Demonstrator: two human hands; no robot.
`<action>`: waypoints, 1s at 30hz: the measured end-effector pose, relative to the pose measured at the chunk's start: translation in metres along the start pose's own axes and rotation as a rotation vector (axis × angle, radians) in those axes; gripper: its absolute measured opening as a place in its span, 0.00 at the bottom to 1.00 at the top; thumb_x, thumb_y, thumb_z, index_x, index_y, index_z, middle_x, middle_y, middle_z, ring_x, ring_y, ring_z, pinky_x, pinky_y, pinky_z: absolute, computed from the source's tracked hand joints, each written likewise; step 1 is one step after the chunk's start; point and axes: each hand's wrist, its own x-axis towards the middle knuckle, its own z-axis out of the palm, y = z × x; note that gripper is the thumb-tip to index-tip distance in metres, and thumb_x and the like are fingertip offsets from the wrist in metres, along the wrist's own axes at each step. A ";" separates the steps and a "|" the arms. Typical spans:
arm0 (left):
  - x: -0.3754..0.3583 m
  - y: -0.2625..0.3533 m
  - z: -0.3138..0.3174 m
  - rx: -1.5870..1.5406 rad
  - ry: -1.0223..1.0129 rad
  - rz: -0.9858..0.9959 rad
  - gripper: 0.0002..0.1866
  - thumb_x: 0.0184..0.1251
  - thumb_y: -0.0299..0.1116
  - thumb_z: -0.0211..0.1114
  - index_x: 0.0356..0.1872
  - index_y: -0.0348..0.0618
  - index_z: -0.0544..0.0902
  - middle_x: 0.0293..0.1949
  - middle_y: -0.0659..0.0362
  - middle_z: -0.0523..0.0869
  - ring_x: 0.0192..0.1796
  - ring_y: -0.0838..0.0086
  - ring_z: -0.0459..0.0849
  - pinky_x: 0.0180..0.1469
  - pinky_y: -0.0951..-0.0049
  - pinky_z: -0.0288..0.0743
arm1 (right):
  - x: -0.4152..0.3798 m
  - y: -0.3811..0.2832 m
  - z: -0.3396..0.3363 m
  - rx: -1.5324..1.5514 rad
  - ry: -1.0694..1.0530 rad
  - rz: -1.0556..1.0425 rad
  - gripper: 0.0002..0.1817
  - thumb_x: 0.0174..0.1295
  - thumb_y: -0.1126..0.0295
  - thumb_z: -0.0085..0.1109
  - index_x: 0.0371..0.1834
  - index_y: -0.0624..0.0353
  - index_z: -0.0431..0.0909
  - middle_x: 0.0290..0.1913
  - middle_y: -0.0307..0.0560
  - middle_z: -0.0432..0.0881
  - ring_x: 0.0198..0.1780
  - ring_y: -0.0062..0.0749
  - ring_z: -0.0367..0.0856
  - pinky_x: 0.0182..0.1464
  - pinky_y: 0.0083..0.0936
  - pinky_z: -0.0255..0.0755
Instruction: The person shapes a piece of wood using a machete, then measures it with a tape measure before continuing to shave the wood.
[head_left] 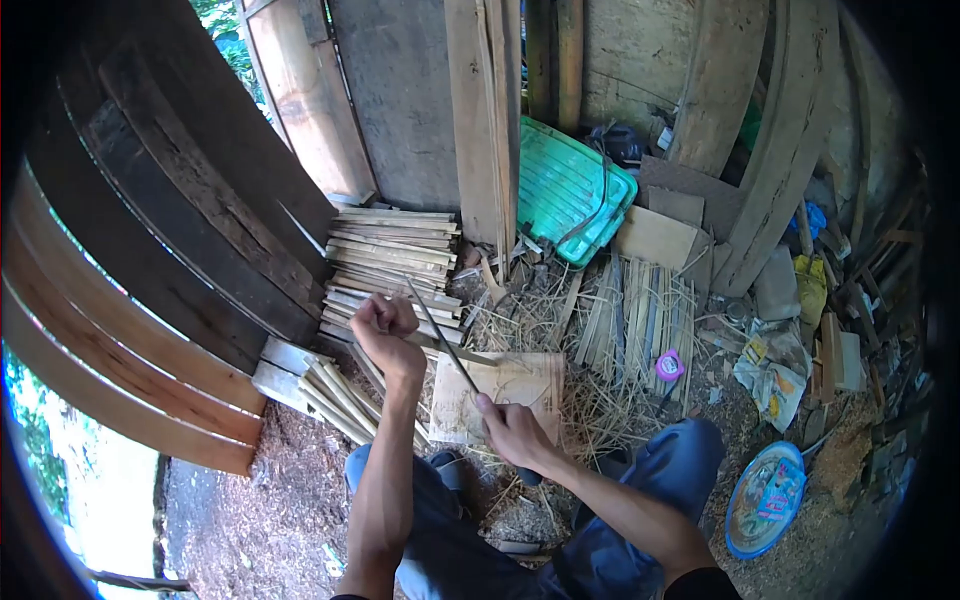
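Note:
My right hand (515,432) is closed round the handle of a long knife (443,338), its narrow blade slanting up and to the left. Fingers curled, my left hand (385,330) grips a bamboo strip (455,350), whose free end points right over a wooden board (540,395). The blade crosses the strip in this view. That board lies on the ground between my knees, with thin shavings on it. Close behind my left hand is a stack of split bamboo strips (390,245).
More bamboo pieces (335,400) lie left of the board. To the right are a bundle of thin strips (640,310), a pink tape measure (669,365) and a blue-rimmed basin (735,515). A green plastic tray (560,185) leans at the back. Plank walls (180,370) stand on the left.

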 end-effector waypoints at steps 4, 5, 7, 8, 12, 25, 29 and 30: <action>0.004 0.006 -0.014 0.020 0.103 0.030 0.18 0.63 0.42 0.41 0.15 0.49 0.55 0.10 0.66 0.52 0.15 0.80 0.47 0.19 0.75 0.39 | 0.018 0.019 0.010 0.086 -0.010 0.099 0.40 0.66 0.40 0.33 0.10 0.64 0.71 0.10 0.49 0.71 0.10 0.35 0.72 0.18 0.37 0.67; 0.007 0.007 -0.021 0.042 0.135 0.070 0.18 0.62 0.42 0.41 0.15 0.49 0.55 0.10 0.66 0.51 0.15 0.80 0.47 0.18 0.75 0.39 | 0.027 0.028 0.012 0.011 0.010 0.054 0.38 0.66 0.40 0.33 0.09 0.61 0.68 0.09 0.45 0.69 0.10 0.30 0.69 0.16 0.33 0.65; 0.016 0.012 -0.032 0.013 0.227 0.121 0.18 0.62 0.42 0.41 0.15 0.50 0.54 0.11 0.66 0.51 0.15 0.81 0.47 0.18 0.76 0.39 | 0.026 0.009 0.010 -0.066 0.031 -0.006 0.37 0.66 0.39 0.32 0.09 0.58 0.66 0.08 0.40 0.67 0.09 0.25 0.66 0.13 0.29 0.62; 0.013 0.013 -0.040 0.018 0.227 0.126 0.18 0.62 0.42 0.41 0.15 0.50 0.54 0.11 0.66 0.51 0.15 0.81 0.47 0.18 0.76 0.39 | 0.019 0.000 0.011 -0.114 -0.011 0.044 0.38 0.66 0.41 0.34 0.11 0.64 0.70 0.11 0.50 0.71 0.13 0.35 0.72 0.17 0.35 0.65; 0.001 0.018 -0.019 0.010 0.228 0.099 0.17 0.61 0.41 0.41 0.15 0.51 0.53 0.12 0.67 0.50 0.15 0.81 0.47 0.18 0.76 0.39 | -0.004 -0.022 0.015 -0.112 0.067 -0.106 0.37 0.67 0.46 0.38 0.13 0.69 0.73 0.12 0.54 0.75 0.13 0.39 0.76 0.16 0.36 0.66; -0.005 0.010 -0.015 -0.051 -0.086 -0.057 0.18 0.60 0.42 0.42 0.14 0.48 0.54 0.10 0.65 0.50 0.16 0.78 0.45 0.20 0.73 0.41 | 0.003 0.001 -0.012 0.051 -0.063 0.255 0.35 0.66 0.40 0.34 0.11 0.59 0.65 0.09 0.39 0.66 0.09 0.24 0.65 0.13 0.24 0.63; -0.004 0.008 0.000 0.028 -0.036 -0.066 0.18 0.60 0.42 0.42 0.14 0.48 0.53 0.10 0.65 0.49 0.16 0.79 0.45 0.19 0.74 0.41 | 0.004 -0.005 0.004 0.191 -0.036 0.074 0.36 0.66 0.39 0.31 0.08 0.55 0.64 0.08 0.37 0.65 0.08 0.24 0.64 0.11 0.26 0.60; -0.002 0.007 -0.002 0.033 -0.034 -0.067 0.18 0.60 0.42 0.42 0.14 0.48 0.53 0.10 0.65 0.49 0.16 0.79 0.45 0.19 0.74 0.41 | 0.006 -0.002 0.008 0.252 -0.010 0.066 0.36 0.66 0.38 0.31 0.08 0.55 0.63 0.08 0.36 0.64 0.07 0.23 0.64 0.11 0.25 0.60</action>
